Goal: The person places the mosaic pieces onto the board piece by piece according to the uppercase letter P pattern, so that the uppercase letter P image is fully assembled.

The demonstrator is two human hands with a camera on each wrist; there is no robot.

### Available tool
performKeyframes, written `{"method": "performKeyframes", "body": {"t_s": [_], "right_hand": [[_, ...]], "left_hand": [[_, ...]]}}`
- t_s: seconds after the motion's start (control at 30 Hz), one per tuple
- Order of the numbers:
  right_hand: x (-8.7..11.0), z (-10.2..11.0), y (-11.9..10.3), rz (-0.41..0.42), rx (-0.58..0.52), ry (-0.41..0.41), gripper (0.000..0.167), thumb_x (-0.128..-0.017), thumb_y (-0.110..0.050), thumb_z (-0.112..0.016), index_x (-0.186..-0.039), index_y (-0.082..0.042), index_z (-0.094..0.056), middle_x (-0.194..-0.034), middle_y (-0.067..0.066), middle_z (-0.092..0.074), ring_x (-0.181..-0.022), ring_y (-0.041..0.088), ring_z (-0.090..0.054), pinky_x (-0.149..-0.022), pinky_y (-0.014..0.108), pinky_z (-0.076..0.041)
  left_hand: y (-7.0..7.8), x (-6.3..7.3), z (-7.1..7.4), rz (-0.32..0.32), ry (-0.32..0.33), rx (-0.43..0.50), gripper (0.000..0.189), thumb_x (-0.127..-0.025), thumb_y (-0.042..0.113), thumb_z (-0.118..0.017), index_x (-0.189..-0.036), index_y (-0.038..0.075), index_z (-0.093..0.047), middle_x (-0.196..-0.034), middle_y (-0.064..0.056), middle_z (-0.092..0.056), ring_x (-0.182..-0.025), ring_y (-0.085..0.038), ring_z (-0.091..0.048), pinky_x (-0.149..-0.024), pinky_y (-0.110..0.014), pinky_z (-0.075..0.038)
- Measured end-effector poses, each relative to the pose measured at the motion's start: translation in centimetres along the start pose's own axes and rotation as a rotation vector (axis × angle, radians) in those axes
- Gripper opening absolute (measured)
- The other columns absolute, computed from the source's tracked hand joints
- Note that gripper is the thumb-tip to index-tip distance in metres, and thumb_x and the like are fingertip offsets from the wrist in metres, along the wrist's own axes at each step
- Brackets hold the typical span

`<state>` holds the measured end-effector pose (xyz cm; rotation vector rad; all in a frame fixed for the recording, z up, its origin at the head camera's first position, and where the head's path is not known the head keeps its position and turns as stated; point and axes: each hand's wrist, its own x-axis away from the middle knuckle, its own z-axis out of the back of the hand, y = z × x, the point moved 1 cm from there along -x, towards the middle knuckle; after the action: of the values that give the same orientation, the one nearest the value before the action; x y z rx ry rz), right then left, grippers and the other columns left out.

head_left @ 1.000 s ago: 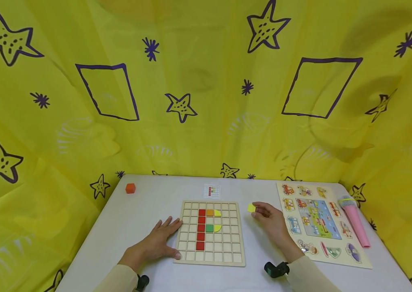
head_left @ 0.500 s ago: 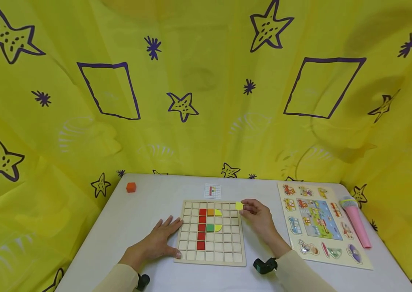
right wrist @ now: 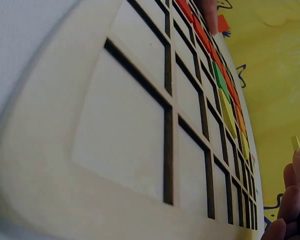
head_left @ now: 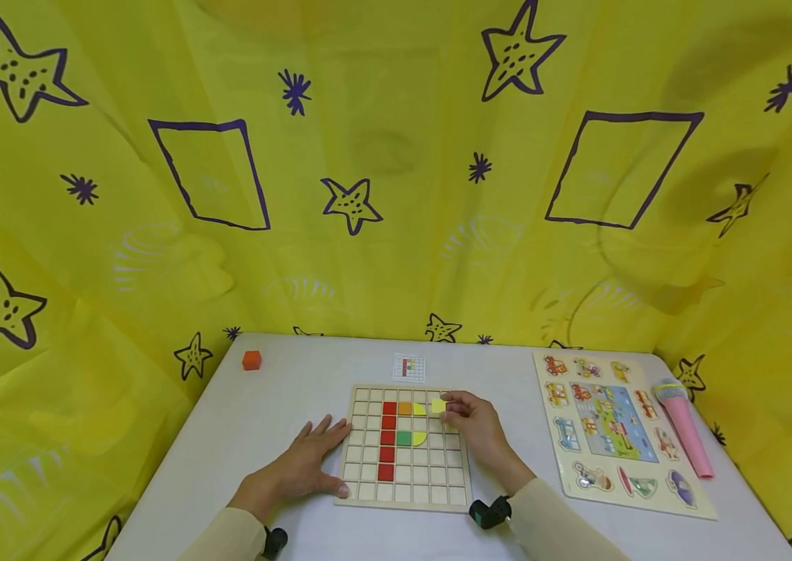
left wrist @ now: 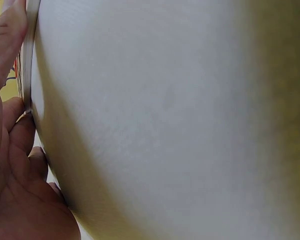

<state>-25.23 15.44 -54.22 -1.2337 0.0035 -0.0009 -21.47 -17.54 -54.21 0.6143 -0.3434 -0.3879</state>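
A wooden grid board [head_left: 420,492] lies on the white table. Several red square tiles [head_left: 387,454] form a column in it. Beside them sit an orange tile [head_left: 405,408], a green tile [head_left: 404,438] and two rounded yellow tiles, an upper one [head_left: 419,409] and a lower one [head_left: 420,439]. My left hand [head_left: 305,463] rests with fingers spread along the board's left edge, thumb near its lower corner. Between thumb and fingertips, my right hand [head_left: 476,421] pinches a yellow tile [head_left: 438,406] over the board's upper right cells. The right wrist view shows that tile [right wrist: 296,143] edge-on.
Behind the board lies a small card [head_left: 408,367] printed with a grid pattern. An orange cube [head_left: 252,360] sits at the far left corner. To the right are a picture puzzle board [head_left: 698,502] and a pink toy microphone [head_left: 687,436]. A yellow curtain [head_left: 396,265] surrounds the table.
My right hand has carried the yellow tile leftward, from beside the board to above its upper right cells. My left hand stays at the board's edge.
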Motion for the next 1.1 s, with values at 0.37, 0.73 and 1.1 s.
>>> {"method": "performKeyframes", "body": {"t_s": [0.37,0.73,1.1], "right_hand": [[0.0,-1.8,0.2,0.094,0.131,-0.037,0.021,-0.090,0.001,-0.077,-0.110,-0.003,-0.076,-0.093,0.003,-0.069,-0.083,0.014,-0.057,-0.070,0.020,-0.050],[0.1,-2.7,0.2,0.117,0.268,-0.062,0.021,-0.088,-0.003,-0.081,-0.109,-0.005,-0.076,-0.091,-0.001,-0.069,-0.083,0.013,-0.057,-0.073,0.026,-0.050],[0.2,-2.9,-0.3,0.136,0.347,-0.076,0.021,-0.086,-0.005,-0.083,-0.106,-0.004,-0.077,-0.089,0.000,-0.070,-0.082,0.014,-0.058,-0.076,0.031,-0.051]], "left_hand": [[-0.1,-0.1,0.0,-0.006,0.005,-0.009,0.112,-0.071,0.044,-0.094,-0.163,0.010,-0.039,-0.172,-0.010,-0.034,-0.163,-0.040,-0.015,-0.132,-0.064,-0.005],[0.1,0.1,0.1,0.000,0.005,-0.001,0.112,-0.071,0.045,-0.094,-0.163,0.010,-0.040,-0.172,-0.011,-0.035,-0.163,-0.040,-0.015,-0.132,-0.064,-0.004],[0.1,0.1,0.1,-0.008,0.006,0.001,0.113,-0.071,0.045,-0.094,-0.163,0.009,-0.040,-0.172,-0.011,-0.035,-0.163,-0.040,-0.015,-0.132,-0.064,-0.004]]}}
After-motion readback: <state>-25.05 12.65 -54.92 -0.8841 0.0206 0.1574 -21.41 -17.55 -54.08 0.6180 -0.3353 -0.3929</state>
